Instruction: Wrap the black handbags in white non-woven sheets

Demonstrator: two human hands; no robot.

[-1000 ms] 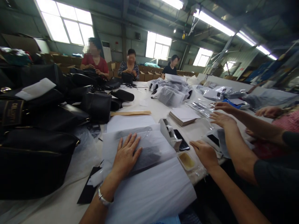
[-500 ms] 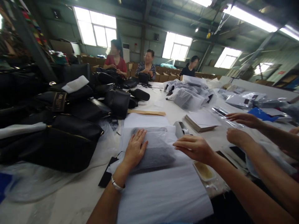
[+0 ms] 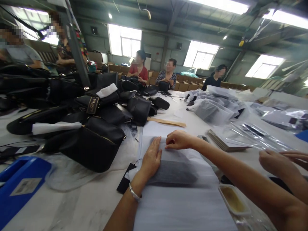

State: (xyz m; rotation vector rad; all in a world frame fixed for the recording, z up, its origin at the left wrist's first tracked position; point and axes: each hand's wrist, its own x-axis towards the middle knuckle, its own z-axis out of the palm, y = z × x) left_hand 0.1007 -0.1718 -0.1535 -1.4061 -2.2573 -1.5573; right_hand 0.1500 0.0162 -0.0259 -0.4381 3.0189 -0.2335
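Note:
A dark flat item wrapped in thin white paper [image 3: 176, 171] lies on more white sheets in front of me. My left hand [image 3: 152, 157] rests on the left side of the wrapping, palm down with its fingers stretched out. Near its upper edge, my right hand [image 3: 179, 140] has its fingers pinched together over the paper; what they hold, if anything, is too small to make out. A black tag [image 3: 126, 178] sticks out beside my left wrist.
Black bags [image 3: 96, 144] are heaped at the left, near a blue holder [image 3: 24, 186]. Wrapped bags [image 3: 214, 107], stacked cards [image 3: 226, 141] and a tray of yellowish paste [image 3: 234, 199] lie rightward. A co-worker's hands [image 3: 279, 163] are at the right; several people sit or stand beyond.
My right hand has moved left over the wrapping, close to my left hand, which stays on the paper. The view has turned left, bringing the blue holder and more people into sight.

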